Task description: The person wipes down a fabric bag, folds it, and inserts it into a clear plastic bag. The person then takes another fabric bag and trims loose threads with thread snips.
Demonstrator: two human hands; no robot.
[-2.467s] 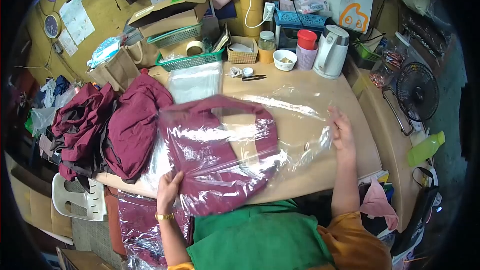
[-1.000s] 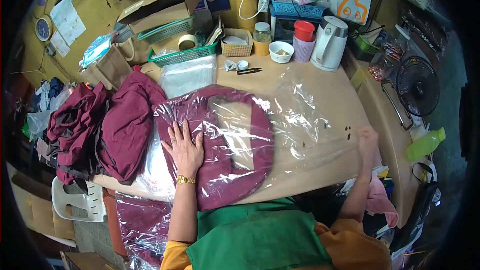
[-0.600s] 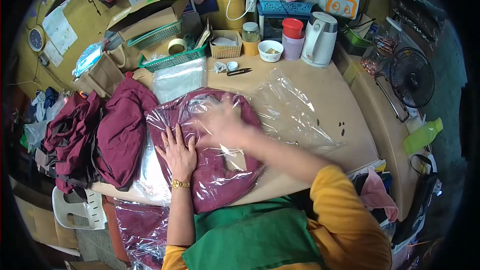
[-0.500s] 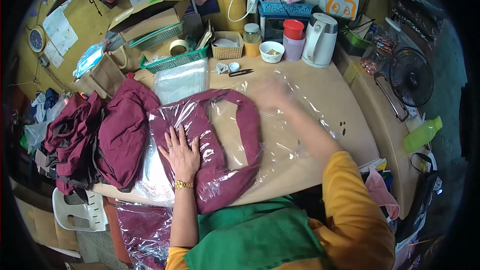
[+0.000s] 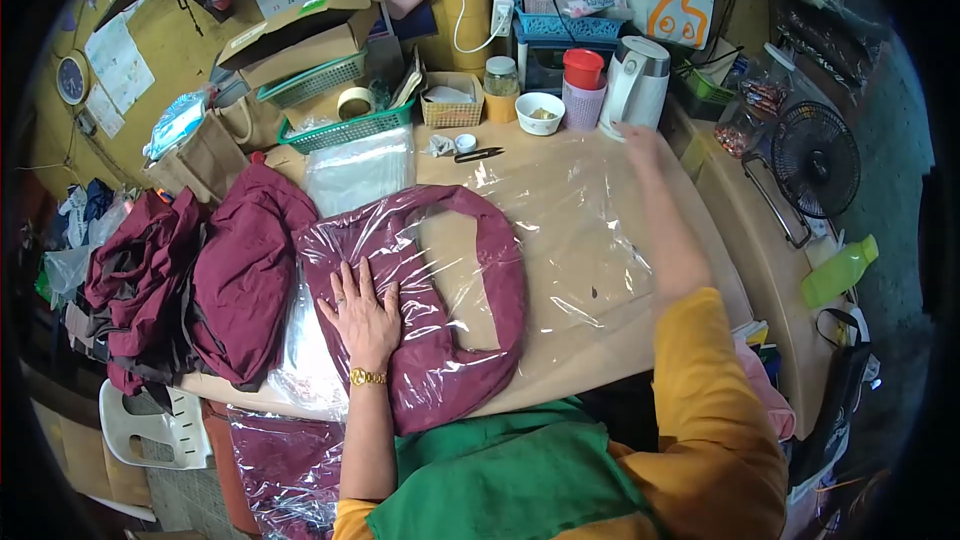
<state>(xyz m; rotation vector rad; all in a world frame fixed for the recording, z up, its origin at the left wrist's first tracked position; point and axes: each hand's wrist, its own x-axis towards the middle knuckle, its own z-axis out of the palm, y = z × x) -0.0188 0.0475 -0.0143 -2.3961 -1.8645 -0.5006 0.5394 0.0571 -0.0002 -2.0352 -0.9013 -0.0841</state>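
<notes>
My left hand (image 5: 364, 316), fingers spread, lies flat on a maroon cloth bag (image 5: 430, 380) with a wide loop handle, which is inside a clear plastic bag (image 5: 575, 270). The plastic's loose end stretches to the right across the table. Beyond that end, close to the white electric kettle (image 5: 637, 88), is my right hand (image 5: 640, 140); it is blurred and its fingers do not show clearly. A stack of clear plastic bags (image 5: 360, 168) sits behind the maroon bag. More maroon cloth bags (image 5: 240, 275) are heaped at the left.
Thread snips (image 5: 480, 154), a white bowl (image 5: 540, 118), a lilac cup (image 5: 583, 105) and a green basket (image 5: 350, 132) line the table's back. At the right are a black fan (image 5: 818, 158) and a green bottle (image 5: 838, 272). A white plastic chair (image 5: 155, 430) stands lower left.
My right hand has swept right and slightly back, from above the plastic to near the kettle. The plastic's loose end lies flatter and more spread out. My left hand has stayed in place.
</notes>
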